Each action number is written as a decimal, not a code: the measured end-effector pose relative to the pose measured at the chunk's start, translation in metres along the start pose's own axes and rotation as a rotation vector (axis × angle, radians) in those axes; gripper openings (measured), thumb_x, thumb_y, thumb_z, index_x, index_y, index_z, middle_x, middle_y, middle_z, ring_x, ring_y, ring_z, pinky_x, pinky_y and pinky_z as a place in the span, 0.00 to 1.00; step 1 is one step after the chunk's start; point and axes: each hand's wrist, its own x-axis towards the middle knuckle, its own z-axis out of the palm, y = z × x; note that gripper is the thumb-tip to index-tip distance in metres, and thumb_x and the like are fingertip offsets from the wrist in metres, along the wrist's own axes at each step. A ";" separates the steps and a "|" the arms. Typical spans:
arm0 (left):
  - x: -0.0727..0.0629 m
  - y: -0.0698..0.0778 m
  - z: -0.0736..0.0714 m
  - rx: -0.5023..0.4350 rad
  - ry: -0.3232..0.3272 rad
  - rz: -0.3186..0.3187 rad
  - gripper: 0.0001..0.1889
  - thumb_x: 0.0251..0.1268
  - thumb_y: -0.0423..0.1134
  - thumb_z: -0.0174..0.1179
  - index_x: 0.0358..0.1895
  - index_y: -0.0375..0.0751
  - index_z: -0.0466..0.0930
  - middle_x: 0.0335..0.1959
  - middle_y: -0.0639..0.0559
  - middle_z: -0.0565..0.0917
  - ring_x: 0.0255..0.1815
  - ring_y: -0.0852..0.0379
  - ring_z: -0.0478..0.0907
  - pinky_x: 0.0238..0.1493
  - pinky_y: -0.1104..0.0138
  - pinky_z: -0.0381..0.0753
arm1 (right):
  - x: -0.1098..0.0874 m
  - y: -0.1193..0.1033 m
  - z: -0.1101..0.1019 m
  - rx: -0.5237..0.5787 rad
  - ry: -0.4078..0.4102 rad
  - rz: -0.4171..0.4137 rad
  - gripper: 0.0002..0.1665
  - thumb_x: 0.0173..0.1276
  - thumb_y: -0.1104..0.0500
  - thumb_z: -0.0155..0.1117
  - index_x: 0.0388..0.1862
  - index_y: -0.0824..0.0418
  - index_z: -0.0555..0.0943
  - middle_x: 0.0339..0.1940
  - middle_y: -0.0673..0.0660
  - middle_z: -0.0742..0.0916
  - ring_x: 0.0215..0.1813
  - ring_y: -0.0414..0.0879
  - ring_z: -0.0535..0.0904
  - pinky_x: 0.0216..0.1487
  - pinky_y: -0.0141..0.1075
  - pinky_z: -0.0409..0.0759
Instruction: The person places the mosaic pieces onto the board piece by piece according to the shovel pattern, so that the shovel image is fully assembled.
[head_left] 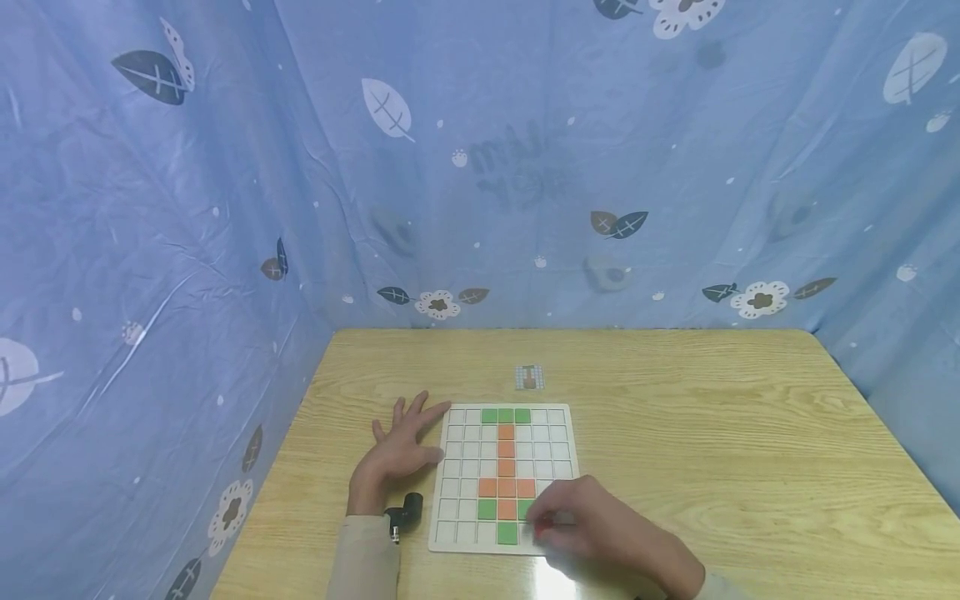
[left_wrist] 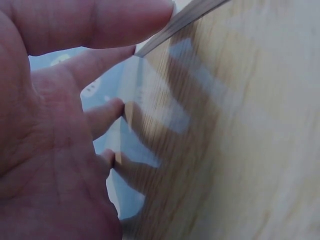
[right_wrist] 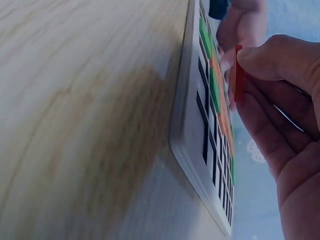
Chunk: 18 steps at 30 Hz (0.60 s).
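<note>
A white grid board (head_left: 453, 450) lies flat on the table, with green tiles (head_left: 507, 533) and orange tiles (head_left: 507, 448) set in some cells. Beside its left edge my left hand (head_left: 401, 450) rests with fingers spread, thumb and index fingertip at the rim. Over the lower right part of the board is my right hand (head_left: 596, 521). In the right wrist view its thumb and fingers pinch a thin red tile (right_wrist: 239, 75) on edge, close over the board. The right hand hides several cells of the lower right corner in the head view.
Behind the board a small card (head_left: 529, 377) with a printed grid pattern lies on the wooden table (head_left: 712, 417). A black device (head_left: 405, 512) is strapped at the left wrist. Blue patterned curtain (head_left: 525, 167) hangs at the back and both sides.
</note>
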 end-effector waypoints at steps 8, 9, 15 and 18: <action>0.000 0.000 0.000 0.000 -0.002 0.002 0.45 0.57 0.37 0.69 0.84 0.58 0.71 0.93 0.40 0.50 0.92 0.27 0.28 0.77 0.19 0.18 | 0.005 -0.004 0.010 -0.018 0.005 0.000 0.18 0.64 0.73 0.72 0.45 0.52 0.92 0.38 0.43 0.92 0.41 0.30 0.84 0.46 0.21 0.84; 0.000 0.000 0.000 0.000 -0.002 0.003 0.45 0.57 0.37 0.69 0.84 0.58 0.71 0.93 0.40 0.50 0.92 0.27 0.28 0.77 0.19 0.18 | 0.005 -0.003 0.011 -0.031 0.003 0.002 0.18 0.64 0.73 0.73 0.45 0.52 0.92 0.38 0.42 0.91 0.41 0.30 0.84 0.46 0.21 0.84; 0.000 0.000 0.000 0.001 0.000 0.002 0.45 0.57 0.37 0.69 0.84 0.58 0.71 0.93 0.40 0.50 0.92 0.27 0.29 0.78 0.20 0.18 | 0.007 0.000 0.015 -0.058 0.007 -0.010 0.18 0.64 0.72 0.75 0.45 0.52 0.92 0.39 0.43 0.91 0.42 0.30 0.83 0.48 0.20 0.83; 0.000 0.000 0.000 0.002 0.000 0.000 0.45 0.57 0.37 0.69 0.84 0.58 0.71 0.93 0.40 0.50 0.92 0.27 0.29 0.78 0.20 0.18 | 0.007 0.000 0.017 -0.068 0.019 -0.031 0.19 0.62 0.74 0.73 0.45 0.52 0.92 0.39 0.43 0.91 0.41 0.30 0.83 0.48 0.19 0.82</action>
